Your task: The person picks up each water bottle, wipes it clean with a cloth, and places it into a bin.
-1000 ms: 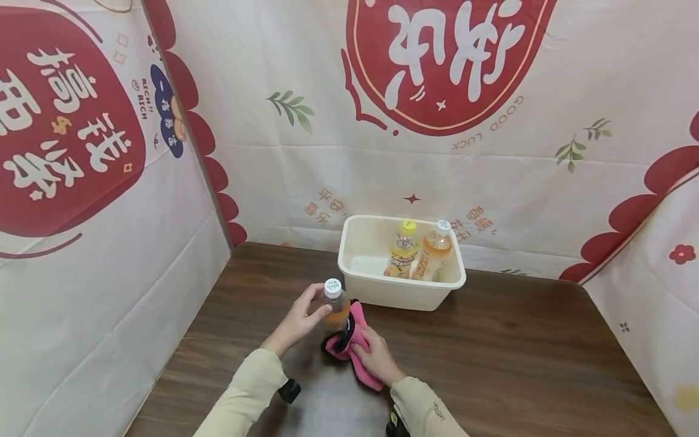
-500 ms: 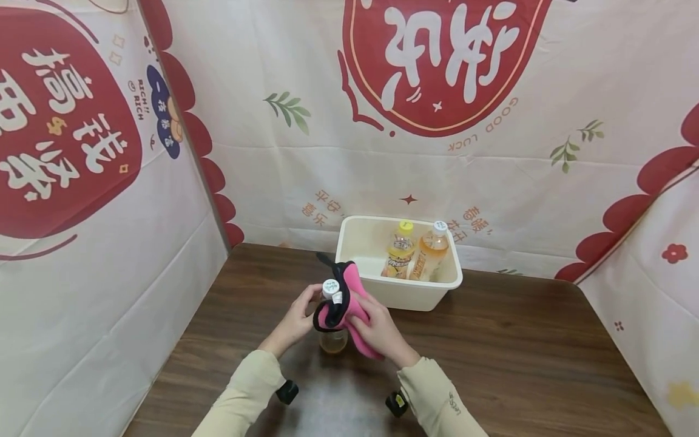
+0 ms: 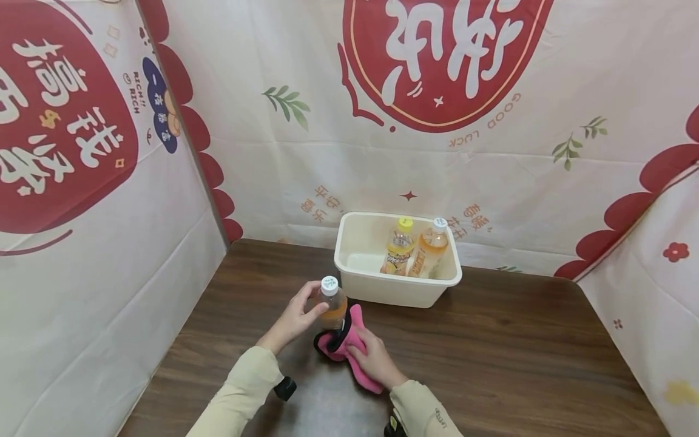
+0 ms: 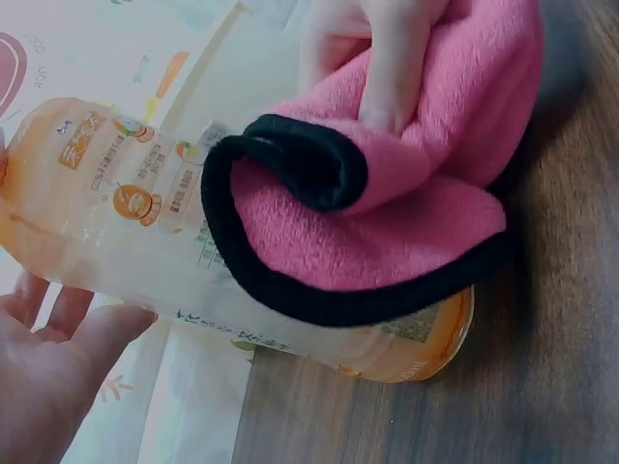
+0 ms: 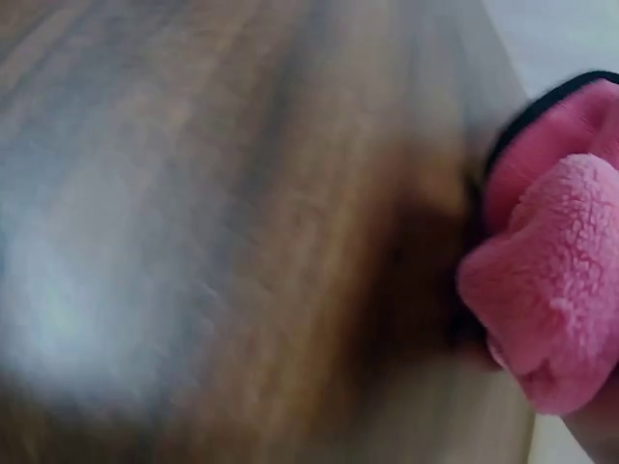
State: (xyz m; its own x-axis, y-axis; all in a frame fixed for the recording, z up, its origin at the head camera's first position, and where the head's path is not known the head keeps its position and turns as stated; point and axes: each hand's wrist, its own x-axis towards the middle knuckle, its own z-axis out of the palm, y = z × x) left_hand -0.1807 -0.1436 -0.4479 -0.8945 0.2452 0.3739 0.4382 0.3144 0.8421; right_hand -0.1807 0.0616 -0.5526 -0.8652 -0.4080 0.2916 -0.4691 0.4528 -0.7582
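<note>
My left hand [image 3: 297, 315] grips a clear plastic drink bottle [image 3: 334, 306] with a white cap and orange liquid, near its top. The bottle stands upright on the table in the head view. A pink plush cloth [image 3: 349, 349] with black edging is bunched in my right hand [image 3: 375, 358] and wraps the bottle's lower part. In the left wrist view the cloth [image 4: 435, 184] covers the base end of the bottle [image 4: 145, 193], while the thumb and fingers of the left hand [image 4: 58, 377] lie at its upper part. Folded cloth [image 5: 556, 280] fills the right edge of the right wrist view.
A cream plastic bin [image 3: 393, 291] stands behind the hands, holding a yellow-capped bottle [image 3: 400, 249] and a white-capped bottle [image 3: 431, 252] that lean inside it. The brown wooden table [image 3: 519, 346] meets printed fabric walls [image 3: 262, 182] at the back and sides.
Half a second ago the cloth was up around the bottle's neck and cap; my right hand has moved it back down to the lower part. The left hand stays near the top.
</note>
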